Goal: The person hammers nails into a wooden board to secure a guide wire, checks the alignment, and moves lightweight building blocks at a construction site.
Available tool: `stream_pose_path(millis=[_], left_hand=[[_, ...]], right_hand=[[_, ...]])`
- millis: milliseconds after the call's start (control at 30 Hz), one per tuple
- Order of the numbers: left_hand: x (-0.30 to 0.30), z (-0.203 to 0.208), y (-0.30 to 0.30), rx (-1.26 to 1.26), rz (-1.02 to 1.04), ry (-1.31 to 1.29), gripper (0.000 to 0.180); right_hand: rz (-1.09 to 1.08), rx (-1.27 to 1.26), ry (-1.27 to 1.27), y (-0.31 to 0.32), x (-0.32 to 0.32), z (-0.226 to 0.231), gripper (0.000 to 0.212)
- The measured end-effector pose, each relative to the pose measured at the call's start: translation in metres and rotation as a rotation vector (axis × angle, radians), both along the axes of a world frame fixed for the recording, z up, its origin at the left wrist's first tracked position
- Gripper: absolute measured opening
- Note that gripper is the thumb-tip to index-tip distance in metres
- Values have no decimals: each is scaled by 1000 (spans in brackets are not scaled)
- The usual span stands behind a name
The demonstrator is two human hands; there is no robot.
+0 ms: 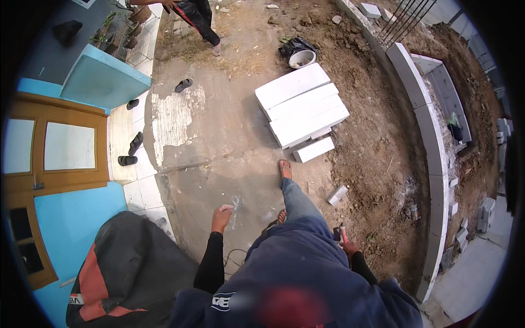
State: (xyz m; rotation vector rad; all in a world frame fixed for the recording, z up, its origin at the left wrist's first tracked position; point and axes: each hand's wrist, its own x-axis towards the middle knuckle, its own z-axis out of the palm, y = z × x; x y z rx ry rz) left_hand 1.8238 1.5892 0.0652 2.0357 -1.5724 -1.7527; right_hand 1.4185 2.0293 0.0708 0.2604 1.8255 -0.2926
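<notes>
My left hand point(221, 218) hangs over the concrete with its fingers curled in; whether anything is inside them is hidden. Below it on the ground are white powdery streaks. Out to my right side, my right hand point(349, 247) is closed around a red-handled tool point(343, 233); a dark part shows beside the handle, but its kind is unclear. A stack of white blocks point(301, 101) stands ahead of my forward foot, with one block point(314, 150) lying at its near side. A smaller grey-white block piece point(337, 195) rests on the dirt edge, ahead of my right hand.
At the left, a covered dark bulk point(136, 268) stands by the blue wall and wooden door point(71, 147). Sandals point(135, 143) lie along the tiled edge. A low white block wall point(432, 147) runs along the right. Far ahead are a bucket point(302, 58) and another person point(202, 22).
</notes>
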Motion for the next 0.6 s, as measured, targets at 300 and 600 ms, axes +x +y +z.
stream_pose_path(millis=[300,600], left_hand=[[39,54,-89,23,318,-71,27],[115,10,-225,221,4,-256,18]], right_hand=[[48,114,-84,-190,-67,-9,27],[-130,-293,317,-441,-87,6,27]])
